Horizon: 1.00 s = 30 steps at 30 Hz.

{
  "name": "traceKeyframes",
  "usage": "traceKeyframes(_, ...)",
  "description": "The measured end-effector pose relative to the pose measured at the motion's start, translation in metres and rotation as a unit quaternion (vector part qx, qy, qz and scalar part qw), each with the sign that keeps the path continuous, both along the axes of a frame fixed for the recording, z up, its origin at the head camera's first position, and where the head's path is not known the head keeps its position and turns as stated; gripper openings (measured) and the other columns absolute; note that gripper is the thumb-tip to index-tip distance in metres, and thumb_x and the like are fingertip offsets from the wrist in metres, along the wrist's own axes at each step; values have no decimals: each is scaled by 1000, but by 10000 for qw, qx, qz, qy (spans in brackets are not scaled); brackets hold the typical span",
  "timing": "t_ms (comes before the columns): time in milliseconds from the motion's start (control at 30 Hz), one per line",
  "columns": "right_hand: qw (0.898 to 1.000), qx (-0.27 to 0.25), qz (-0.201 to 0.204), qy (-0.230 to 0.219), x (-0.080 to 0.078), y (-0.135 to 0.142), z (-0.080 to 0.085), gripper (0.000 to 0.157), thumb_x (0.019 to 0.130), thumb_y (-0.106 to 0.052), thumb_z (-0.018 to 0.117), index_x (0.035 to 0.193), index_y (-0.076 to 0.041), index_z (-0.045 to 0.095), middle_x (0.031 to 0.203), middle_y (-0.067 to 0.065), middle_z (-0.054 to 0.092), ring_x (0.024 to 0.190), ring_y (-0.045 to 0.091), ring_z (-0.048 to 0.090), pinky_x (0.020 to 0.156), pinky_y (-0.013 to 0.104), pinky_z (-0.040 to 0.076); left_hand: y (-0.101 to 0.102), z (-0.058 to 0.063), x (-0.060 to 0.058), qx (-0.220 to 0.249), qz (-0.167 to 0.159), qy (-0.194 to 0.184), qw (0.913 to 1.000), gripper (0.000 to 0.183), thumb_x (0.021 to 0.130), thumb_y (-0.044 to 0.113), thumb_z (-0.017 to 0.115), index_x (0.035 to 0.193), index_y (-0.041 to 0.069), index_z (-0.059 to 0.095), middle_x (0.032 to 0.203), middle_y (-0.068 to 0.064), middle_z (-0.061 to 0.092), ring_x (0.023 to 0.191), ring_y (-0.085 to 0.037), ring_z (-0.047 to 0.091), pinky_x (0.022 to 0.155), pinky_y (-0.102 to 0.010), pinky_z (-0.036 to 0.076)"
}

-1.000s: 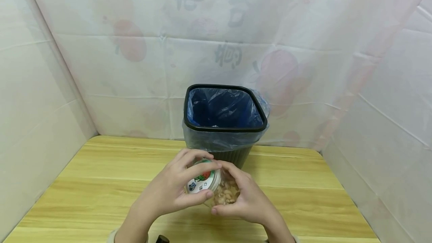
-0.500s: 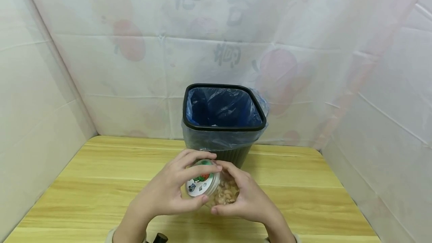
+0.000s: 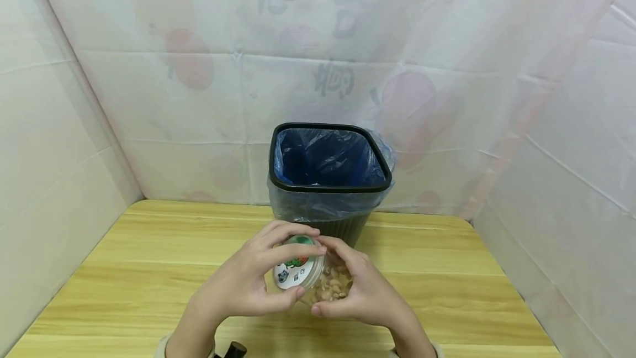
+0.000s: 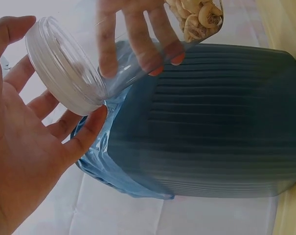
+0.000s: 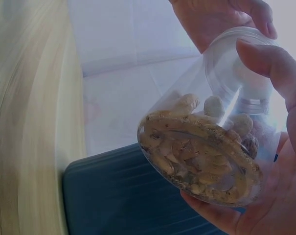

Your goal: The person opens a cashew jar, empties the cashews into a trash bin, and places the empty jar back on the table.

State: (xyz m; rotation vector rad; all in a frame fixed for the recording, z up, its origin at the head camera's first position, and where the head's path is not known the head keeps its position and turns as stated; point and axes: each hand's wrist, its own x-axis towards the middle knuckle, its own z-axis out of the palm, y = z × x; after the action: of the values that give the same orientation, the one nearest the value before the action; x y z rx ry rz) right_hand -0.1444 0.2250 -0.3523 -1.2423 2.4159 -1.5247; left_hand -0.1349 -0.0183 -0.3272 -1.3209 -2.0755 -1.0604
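One clear, cylindrical plastic jar, gripped by the right hand, is at six o'clock from the dark, ribbed plastic bin; the left hand curls round the jar's circular, white-labelled plastic lid. Tan nut-like pieces lie inside; opening seems not yet done.

I see tan nuts in a clear jar, under a brightly printed lid.
The lid's white top shows me red and green art, a small blue-grey animal face and dark characters. My sleeves are pale beige. The bin is dark with fine parallel stripes, its rim black, its liner see-through blue. My desk is yellow with streaky wood grain; the whitish backdrop carries faded pink-red blotches and grey characters.
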Motion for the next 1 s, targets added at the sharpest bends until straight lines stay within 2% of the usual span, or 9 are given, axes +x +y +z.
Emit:
traceKeyframes(400,10000,-19,-42,40,0,0,-1,91,73,-19,90,149,-21,41,131,-1,63,110,17,64,90,35,57,-1,-1,0,-49,84,-166,9998,51,84,25,76,134,27,62,141,2,54,127,-17,48,92,-38,52)
traceKeyframes(733,9995,91,-253,182,0,0,0,89,74,-34,90,148,-23,42,132,-3,62,111,16,63,92,35,56,-1,-1,-1,-134,302,43,9994,48,87,31,74,133,27,62,138,3,55,125,-16,49,90,-36,53)
traceKeyframes(1000,9995,88,-255,161,0,-1,0,89,74,-35,90,148,-23,42,132,-3,62,112,16,63,93,36,55,0,0,0,-125,360,41,9993,49,85,29,76,133,28,63,138,3,55,125,-16,49,91,-36,52)
